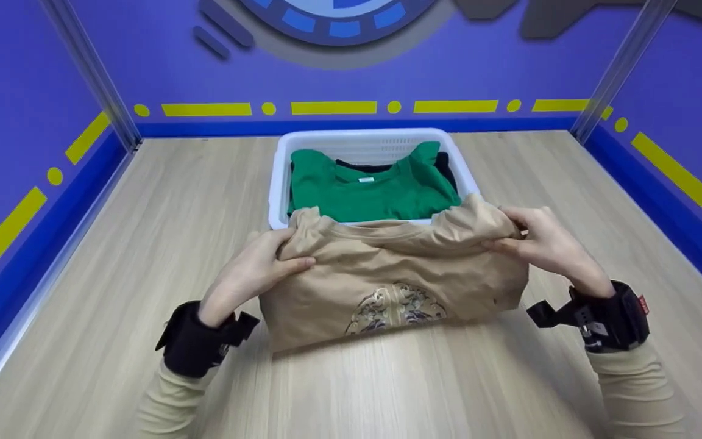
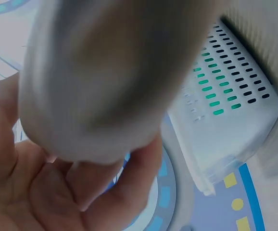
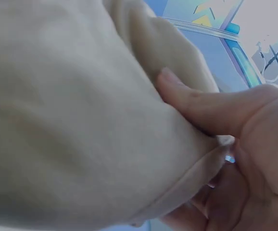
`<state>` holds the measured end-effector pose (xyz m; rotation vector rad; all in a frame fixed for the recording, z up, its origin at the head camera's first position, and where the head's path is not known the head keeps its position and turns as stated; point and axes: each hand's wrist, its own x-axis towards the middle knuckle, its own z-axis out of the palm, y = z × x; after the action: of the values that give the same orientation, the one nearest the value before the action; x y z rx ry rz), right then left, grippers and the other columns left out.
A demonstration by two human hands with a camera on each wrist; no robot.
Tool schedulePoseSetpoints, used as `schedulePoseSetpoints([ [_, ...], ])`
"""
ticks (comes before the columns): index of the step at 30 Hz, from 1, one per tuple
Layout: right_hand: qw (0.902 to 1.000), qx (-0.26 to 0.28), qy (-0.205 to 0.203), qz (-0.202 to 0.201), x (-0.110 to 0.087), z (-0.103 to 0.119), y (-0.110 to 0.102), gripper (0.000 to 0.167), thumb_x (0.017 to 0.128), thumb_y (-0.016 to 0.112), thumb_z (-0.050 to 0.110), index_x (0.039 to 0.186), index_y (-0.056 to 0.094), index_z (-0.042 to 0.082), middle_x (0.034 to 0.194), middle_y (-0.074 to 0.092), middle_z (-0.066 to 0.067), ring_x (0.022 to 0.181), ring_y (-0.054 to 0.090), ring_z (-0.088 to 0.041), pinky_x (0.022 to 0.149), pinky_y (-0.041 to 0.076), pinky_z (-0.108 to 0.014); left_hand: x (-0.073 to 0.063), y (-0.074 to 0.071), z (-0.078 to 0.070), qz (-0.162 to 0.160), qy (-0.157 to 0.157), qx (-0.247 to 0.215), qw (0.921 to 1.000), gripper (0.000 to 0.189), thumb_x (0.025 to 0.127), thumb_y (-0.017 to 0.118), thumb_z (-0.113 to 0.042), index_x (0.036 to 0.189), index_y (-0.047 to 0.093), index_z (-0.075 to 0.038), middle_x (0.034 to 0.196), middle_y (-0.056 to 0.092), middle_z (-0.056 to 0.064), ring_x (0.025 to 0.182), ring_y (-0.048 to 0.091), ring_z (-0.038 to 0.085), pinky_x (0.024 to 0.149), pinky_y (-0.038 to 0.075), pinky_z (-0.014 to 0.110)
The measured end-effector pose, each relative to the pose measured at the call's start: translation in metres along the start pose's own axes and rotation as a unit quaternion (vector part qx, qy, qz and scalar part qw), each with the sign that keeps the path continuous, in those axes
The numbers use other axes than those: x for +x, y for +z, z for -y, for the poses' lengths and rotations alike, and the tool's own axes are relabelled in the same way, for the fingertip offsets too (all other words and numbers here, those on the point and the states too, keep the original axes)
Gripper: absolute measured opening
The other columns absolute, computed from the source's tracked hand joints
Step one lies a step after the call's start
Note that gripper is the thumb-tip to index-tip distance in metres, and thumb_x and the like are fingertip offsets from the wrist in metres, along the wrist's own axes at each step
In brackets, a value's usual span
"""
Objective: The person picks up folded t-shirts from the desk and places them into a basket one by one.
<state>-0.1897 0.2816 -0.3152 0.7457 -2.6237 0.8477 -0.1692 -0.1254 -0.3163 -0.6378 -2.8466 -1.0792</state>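
Note:
A tan T-shirt [image 1: 339, 292] with an embroidered patch on its front hangs between the two hands, folded, in front of the basket. My left hand [image 1: 253, 268] pinches its left shoulder, thumb on the front and fingers behind. On the other side my right hand [image 1: 540, 241] grips the right shoulder the same way. In the right wrist view the thumb [image 3: 192, 103] presses on the tan cloth [image 3: 91, 115]. Behind the shirt stands a white plastic basket [image 1: 278, 177] holding a green T-shirt [image 1: 375, 198] laid flat, collar toward the back.
Dark cloth [image 1: 444, 166] shows beneath the green shirt in the basket. The wooden table [image 1: 192, 201] is bounded by blue printed panels [image 1: 205, 73] at the back and both sides. The basket's perforated wall [image 2: 225, 96] is near the left hand.

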Motion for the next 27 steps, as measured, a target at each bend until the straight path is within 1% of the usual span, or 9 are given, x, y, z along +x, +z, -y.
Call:
schedulePoseSetpoints([
  [4,0.9985,0.010,0.026,-0.047,0.001,0.001,0.001,0.018,0.074,0.078,0.004,0.073,0.060,0.005,0.066,0.053,0.007,0.059,0.047,0.003,0.051,0.039,-0.014,0.002,0.000,-0.001,-0.036,-0.005,-0.010,0.9993,0.021,0.083,0.073,-0.024,0.081,0.058,-0.008,0.070,0.057,0.002,0.064,0.052,0.013,0.058,0.040,0.026],
  [7,0.9957,0.029,0.047,-0.074,0.001,0.002,0.001,0.017,0.076,0.078,0.006,0.076,0.061,0.004,0.066,0.055,0.010,0.058,0.050,0.004,0.051,0.041,-0.012,0.003,0.000,-0.002,-0.061,-0.013,-0.017,0.9979,0.024,0.084,0.072,-0.023,0.080,0.054,-0.007,0.067,0.050,0.000,0.062,0.048,0.014,0.056,0.037,0.026],
  [9,0.9937,0.035,0.051,-0.094,0.002,0.001,0.001,0.018,0.076,0.079,0.006,0.076,0.061,0.003,0.065,0.054,0.013,0.058,0.049,0.005,0.051,0.040,-0.012,0.003,0.000,-0.003,-0.076,-0.020,-0.029,0.9965,0.024,0.085,0.071,-0.023,0.082,0.054,-0.006,0.069,0.049,0.001,0.063,0.048,0.015,0.056,0.036,0.027],
  [13,0.9891,0.043,0.062,-0.126,0.003,0.000,0.000,0.016,0.076,0.078,0.004,0.079,0.063,0.001,0.065,0.053,0.020,0.059,0.048,0.006,0.052,0.038,-0.011,0.005,0.000,-0.003,-0.111,-0.027,-0.048,0.9923,0.023,0.085,0.071,-0.023,0.089,0.058,-0.005,0.078,0.059,0.007,0.069,0.054,0.018,0.061,0.040,0.029],
  [16,0.9855,0.057,0.075,-0.141,0.003,0.000,0.000,0.014,0.077,0.076,0.002,0.086,0.066,-0.002,0.068,0.055,0.024,0.061,0.051,0.007,0.054,0.040,-0.009,0.008,0.002,-0.003,-0.137,-0.022,-0.058,0.9887,0.023,0.085,0.071,-0.023,0.092,0.059,-0.005,0.082,0.064,0.009,0.072,0.057,0.019,0.064,0.041,0.029],
  [19,0.9813,0.073,0.086,-0.155,0.004,0.001,0.000,0.016,0.078,0.075,0.001,0.091,0.068,-0.004,0.071,0.058,0.025,0.062,0.054,0.007,0.054,0.041,-0.009,0.009,0.003,-0.003,-0.158,-0.010,-0.070,0.9849,0.023,0.085,0.072,-0.022,0.088,0.057,-0.005,0.079,0.063,0.007,0.070,0.056,0.018,0.063,0.041,0.028],
  [22,0.9766,0.086,0.093,-0.174,0.004,0.002,0.000,0.015,0.077,0.076,0.001,0.089,0.068,-0.002,0.067,0.057,0.022,0.060,0.051,0.006,0.052,0.039,-0.010,0.010,0.003,-0.002,-0.177,0.003,-0.081,0.9809,0.024,0.084,0.072,-0.021,0.084,0.055,-0.005,0.075,0.060,0.005,0.068,0.054,0.016,0.061,0.041,0.025],
  [27,0.9707,0.096,0.095,-0.198,0.005,0.002,0.000,0.013,0.076,0.076,0.000,0.085,0.067,-0.001,0.063,0.054,0.018,0.057,0.048,0.006,0.050,0.036,-0.012,0.011,0.004,-0.003,-0.204,0.022,-0.076,0.9758,0.027,0.084,0.072,-0.021,0.081,0.052,-0.003,0.070,0.054,0.003,0.065,0.049,0.015,0.058,0.038,0.022],
])
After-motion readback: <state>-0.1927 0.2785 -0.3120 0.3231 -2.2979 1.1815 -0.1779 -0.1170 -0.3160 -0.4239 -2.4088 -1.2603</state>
